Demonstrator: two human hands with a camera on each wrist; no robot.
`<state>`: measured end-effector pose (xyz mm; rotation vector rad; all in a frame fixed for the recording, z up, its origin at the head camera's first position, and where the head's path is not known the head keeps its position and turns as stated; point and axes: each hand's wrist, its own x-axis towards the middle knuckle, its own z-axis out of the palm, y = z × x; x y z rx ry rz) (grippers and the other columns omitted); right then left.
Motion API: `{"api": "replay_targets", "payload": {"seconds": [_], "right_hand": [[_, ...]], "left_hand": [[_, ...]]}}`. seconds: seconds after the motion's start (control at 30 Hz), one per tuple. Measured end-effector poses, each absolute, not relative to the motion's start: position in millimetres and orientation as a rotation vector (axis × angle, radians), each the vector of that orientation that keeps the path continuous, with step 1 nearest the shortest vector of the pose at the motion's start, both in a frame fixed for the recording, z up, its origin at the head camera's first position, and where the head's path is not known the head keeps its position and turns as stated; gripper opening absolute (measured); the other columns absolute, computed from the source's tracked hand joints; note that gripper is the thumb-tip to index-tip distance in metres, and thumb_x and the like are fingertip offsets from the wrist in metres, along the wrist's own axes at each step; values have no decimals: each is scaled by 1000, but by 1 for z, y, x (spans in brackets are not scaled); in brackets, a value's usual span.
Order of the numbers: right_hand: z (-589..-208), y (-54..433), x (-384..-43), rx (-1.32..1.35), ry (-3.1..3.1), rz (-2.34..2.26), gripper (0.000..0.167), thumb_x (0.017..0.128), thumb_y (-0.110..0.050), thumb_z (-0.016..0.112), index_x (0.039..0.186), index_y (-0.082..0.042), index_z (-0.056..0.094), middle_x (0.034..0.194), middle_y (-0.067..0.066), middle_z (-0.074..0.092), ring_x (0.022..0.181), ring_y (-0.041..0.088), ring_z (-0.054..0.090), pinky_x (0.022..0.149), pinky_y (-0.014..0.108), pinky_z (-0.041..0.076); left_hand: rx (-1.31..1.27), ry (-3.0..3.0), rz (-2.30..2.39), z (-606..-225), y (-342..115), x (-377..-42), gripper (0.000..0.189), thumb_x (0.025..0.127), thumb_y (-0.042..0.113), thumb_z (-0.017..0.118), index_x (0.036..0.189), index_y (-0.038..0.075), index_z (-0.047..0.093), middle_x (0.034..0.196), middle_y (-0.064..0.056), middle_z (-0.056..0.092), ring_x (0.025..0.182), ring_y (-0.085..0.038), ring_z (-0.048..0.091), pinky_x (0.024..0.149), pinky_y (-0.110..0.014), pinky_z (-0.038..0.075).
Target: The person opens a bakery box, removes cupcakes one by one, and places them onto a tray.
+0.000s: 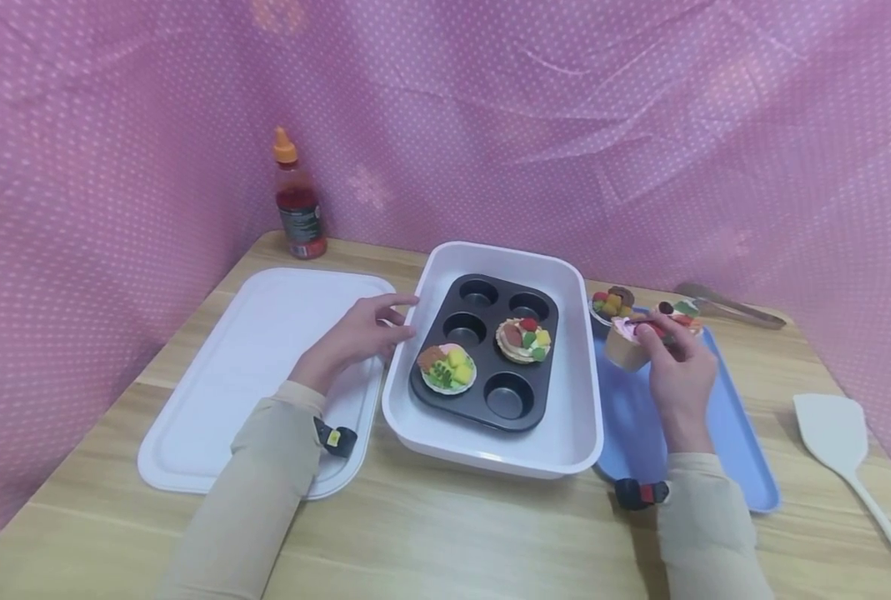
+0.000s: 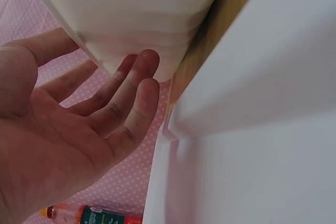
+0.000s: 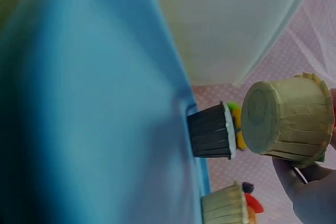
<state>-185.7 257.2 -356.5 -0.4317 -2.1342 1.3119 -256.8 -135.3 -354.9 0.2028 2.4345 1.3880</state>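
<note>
Wooden table; cupcake underside only at right wrist.

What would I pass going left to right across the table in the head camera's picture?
White lid → left hand → white tub holding the muffin tin → right hand gripping a cupcake over the blue tray → white spatula.

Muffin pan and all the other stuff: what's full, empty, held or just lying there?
muffin pan: two cups filled, four empty
white tub: holds pan
left hand: touches tub's rim
right hand: holds cupcake, lifted
blue tray: two cupcakes on it
sauce bottle: upright, capped
</note>
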Motion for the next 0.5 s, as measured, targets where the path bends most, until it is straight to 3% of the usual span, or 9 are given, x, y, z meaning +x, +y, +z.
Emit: {"api": "replay_targets", "payload": {"seconds": [0.2, 0.5], "right_hand": [[-365, 260, -189, -410, -2170, 1364, 34, 93, -23, 73, 123, -7, 72, 85, -36, 59, 75, -5, 55, 66, 12, 43], [-371, 263, -189, -424, -2234, 1338, 32, 94, -24, 70, 123, -10, 73, 98, -26, 66, 82, -5, 55, 71, 14, 42]], "left_hand": [[199, 2432, 1388, -355, -136, -258, 57, 97, 21, 68, 150, 27, 49, 132, -14, 59, 106, -27, 65, 81, -34, 59], [202, 2428, 1390, -356, -135, -259, 57, 97, 20, 68, 150, 26, 48, 132, -15, 59, 104, -27, 65, 80, -33, 59]]}}
